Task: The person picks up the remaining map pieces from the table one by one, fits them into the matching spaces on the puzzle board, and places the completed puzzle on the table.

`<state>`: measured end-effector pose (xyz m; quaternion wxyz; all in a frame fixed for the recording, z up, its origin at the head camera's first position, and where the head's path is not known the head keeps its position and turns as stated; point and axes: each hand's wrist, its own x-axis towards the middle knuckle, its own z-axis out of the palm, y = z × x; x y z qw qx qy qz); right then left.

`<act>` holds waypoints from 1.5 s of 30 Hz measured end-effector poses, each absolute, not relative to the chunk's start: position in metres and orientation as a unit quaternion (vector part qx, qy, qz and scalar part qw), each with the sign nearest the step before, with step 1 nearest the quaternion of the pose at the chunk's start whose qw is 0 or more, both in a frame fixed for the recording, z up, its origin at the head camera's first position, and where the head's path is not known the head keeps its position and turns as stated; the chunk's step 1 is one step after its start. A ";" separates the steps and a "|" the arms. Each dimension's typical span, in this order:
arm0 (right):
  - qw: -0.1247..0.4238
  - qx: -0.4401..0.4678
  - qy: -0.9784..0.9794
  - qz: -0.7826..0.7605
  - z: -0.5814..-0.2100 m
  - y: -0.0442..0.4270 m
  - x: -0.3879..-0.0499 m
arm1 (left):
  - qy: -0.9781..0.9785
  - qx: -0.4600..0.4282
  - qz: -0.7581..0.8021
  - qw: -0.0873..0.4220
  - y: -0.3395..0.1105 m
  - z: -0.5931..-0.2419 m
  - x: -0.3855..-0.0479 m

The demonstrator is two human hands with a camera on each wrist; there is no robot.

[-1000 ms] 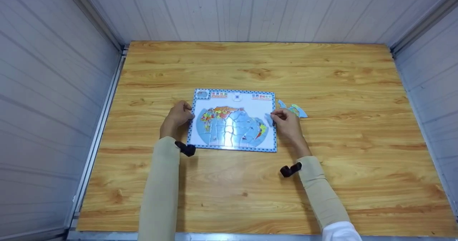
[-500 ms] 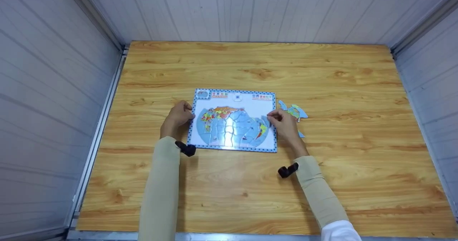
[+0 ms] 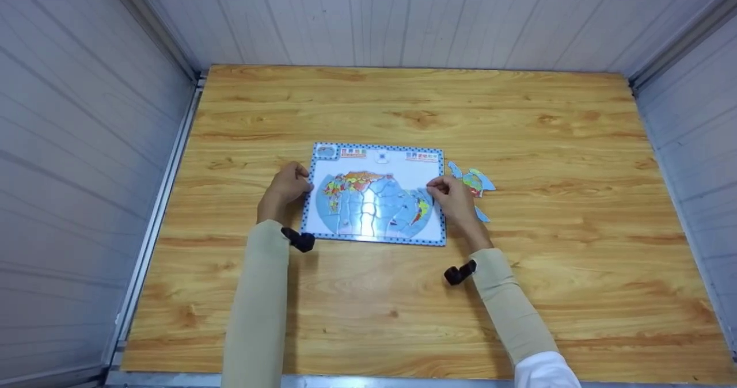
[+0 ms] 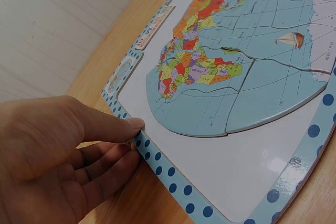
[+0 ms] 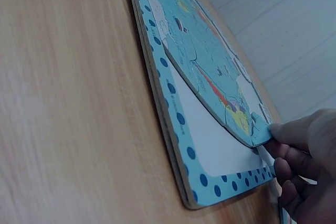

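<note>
A world map puzzle board (image 3: 374,242) with a blue dotted border lies on the wooden table. At its left edge my left hand (image 3: 284,189) grips the border (image 4: 152,153), thumb on top and fingers beneath. My right hand (image 3: 455,199) pinches a small blue puzzle piece (image 5: 260,130) between thumb and finger, at the upper right rim of the assembled map, beside the yellow and red piece (image 3: 424,207). Whether the pinched piece lies flat cannot be told. Blank white board shows above the map's upper right.
Several loose puzzle pieces (image 3: 485,181) lie just right of the board, and one blue piece (image 3: 481,215) is partly behind my right hand. The wooden table (image 3: 368,319) is bordered by pale panel walls (image 3: 368,19) at the back and sides.
My right hand has moved left and slightly down with the blue piece, from the board's right border to the map's rim. My left hand has stayed in place.
</note>
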<state>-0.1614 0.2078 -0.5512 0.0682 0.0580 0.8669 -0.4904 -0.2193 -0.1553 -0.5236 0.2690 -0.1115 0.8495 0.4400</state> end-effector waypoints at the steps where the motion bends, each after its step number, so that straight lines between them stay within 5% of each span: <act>1: 0.071 0.059 0.867 -0.490 -0.551 0.207 -0.161 | 0.848 -0.114 0.440 0.272 -0.155 -0.523 -0.219; 45: 0.058 0.042 0.907 -0.416 -0.551 0.205 -0.167 | 0.853 -0.108 0.435 0.267 -0.155 -0.522 -0.219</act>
